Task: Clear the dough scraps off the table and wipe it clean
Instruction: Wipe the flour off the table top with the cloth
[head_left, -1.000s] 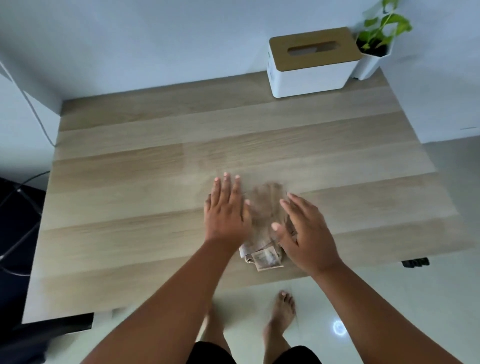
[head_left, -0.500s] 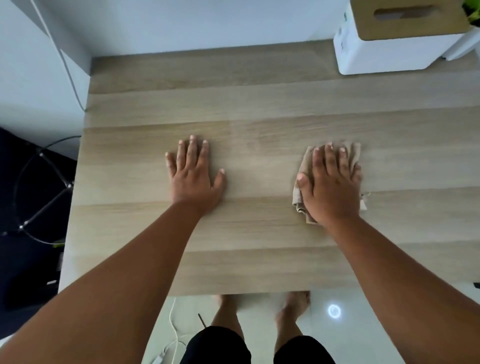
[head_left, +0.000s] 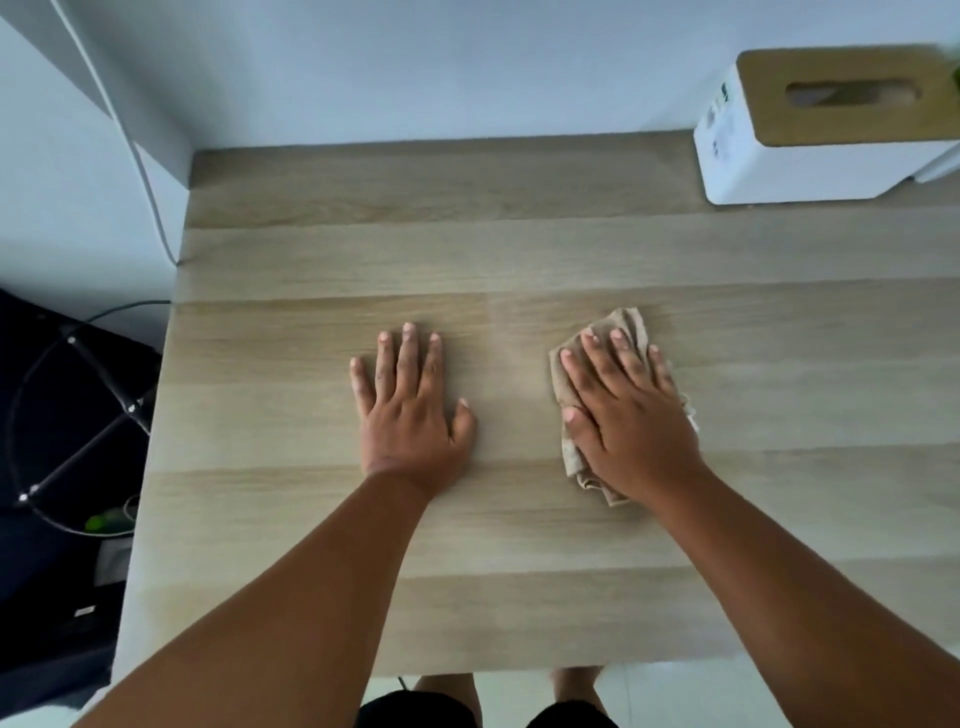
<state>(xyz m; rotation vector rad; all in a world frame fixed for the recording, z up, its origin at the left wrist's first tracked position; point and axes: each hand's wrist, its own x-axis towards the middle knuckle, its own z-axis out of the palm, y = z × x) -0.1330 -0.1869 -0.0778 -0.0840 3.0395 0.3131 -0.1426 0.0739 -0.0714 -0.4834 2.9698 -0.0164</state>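
At the near edge of the wooden table (head_left: 291, 519), the person's feet show on the pale floor just past the board's lip. Both forearms reach over that edge toward the middle of the top. The left hand (head_left: 410, 410) lies flat on the bare wood, fingers straight and slightly spread, holding nothing. Just to its right, a strip of bare wood between them, the right hand (head_left: 631, 415) presses a crumpled beige cloth (head_left: 631, 325) against the surface with fingers straight; the cloth sticks out beyond the fingertips and below the thumb. No dough scraps can be made out on the top. Open wood runs left to the table's left edge, where dark floor and a black wire frame (head_left: 78, 415) lie below. Farther off, a white tissue box (head_left: 810, 161) with a wooden lid stands at the far right, near the wall.
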